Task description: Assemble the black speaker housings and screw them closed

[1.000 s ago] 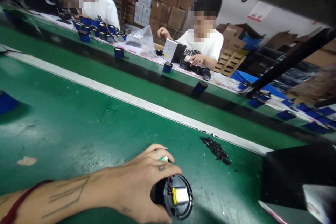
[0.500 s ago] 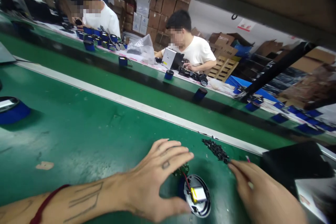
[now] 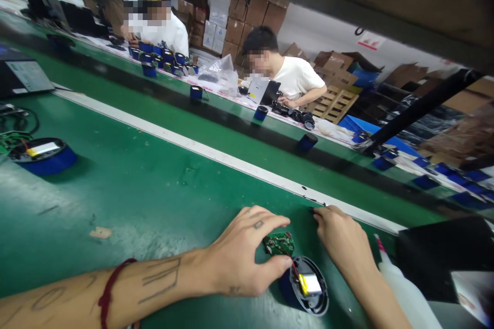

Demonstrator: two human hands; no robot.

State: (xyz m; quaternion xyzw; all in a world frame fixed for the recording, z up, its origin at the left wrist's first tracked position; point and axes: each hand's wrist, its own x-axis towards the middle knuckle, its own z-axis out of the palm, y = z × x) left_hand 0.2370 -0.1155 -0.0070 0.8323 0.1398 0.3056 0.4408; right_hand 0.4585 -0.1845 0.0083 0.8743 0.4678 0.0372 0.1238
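Observation:
My left hand point(image 3: 247, 254) is open, thumb and fingers apart, beside a green circuit board point(image 3: 280, 243). Its thumb reaches the near edge of a round blue housing point(image 3: 287, 290) that lies with its open side showing. Inside the housing sits a silver battery with yellow tape point(image 3: 310, 284), and a red wire runs towards the board. Farther right, my right hand point(image 3: 341, 236) is closed at the fingertips over the place of the small black parts, which it now mostly hides. A dark bit shows at those fingertips, too small to name.
A white bottle with a pink tip point(image 3: 405, 288) stands by my right forearm, beside a black box point(image 3: 440, 247). Another blue housing with a battery point(image 3: 54, 159) is at left. Beyond the white strip point(image 3: 185, 144), two people work across the belt, where several blue housings stand.
My right hand has moved forward and left over the small black parts. The view has shifted left, and more of the circuit board shows beside my still-open left hand.

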